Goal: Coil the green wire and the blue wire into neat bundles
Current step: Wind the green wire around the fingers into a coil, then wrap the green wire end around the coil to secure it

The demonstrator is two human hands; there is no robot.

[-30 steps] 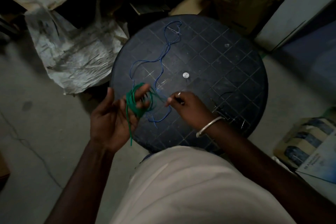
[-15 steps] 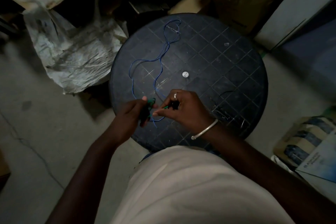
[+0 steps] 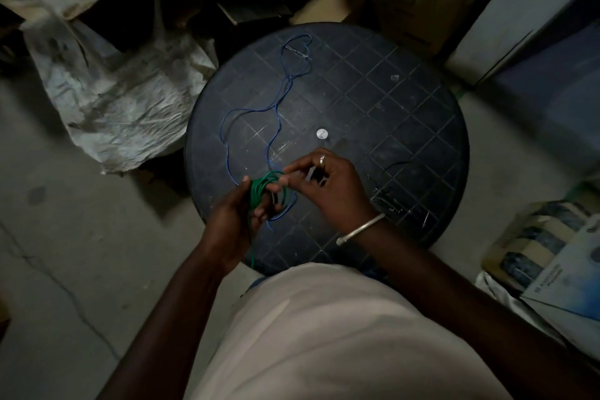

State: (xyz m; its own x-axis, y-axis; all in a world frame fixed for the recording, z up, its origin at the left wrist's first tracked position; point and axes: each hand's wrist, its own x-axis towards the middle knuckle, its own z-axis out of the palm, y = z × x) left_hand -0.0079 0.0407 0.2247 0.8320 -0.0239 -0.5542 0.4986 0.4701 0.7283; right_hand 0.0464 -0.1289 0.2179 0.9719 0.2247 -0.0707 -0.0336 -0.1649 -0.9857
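Containers: an open cardboard box [image 3: 532, 237] stood on the floor at the near right, holding what appeared to be striped packets; the light was too poor to identify them. Further crumpled cartons [image 3: 418, 0] lay beyond the far edge of the round dark tabletop [image 3: 373, 107], contents not discernible. A creased pale sack [image 3: 123, 100] lay on the floor to the left.

Task items: the green wire [image 3: 259, 186] was gathered into a tight coil of several turns over the near left part of the tabletop, with a loose tail hanging below the left hand [image 3: 240, 221]. That hand gripped the coil, fingers curled round it. The right hand [image 3: 328, 185], wearing a ring [image 3: 322, 159] and a bangle [image 3: 360, 229], pinched a green strand at the coil's top. The blue wire [image 3: 279, 100] lay uncoiled on the tabletop, winding from a far loop down to the hands.
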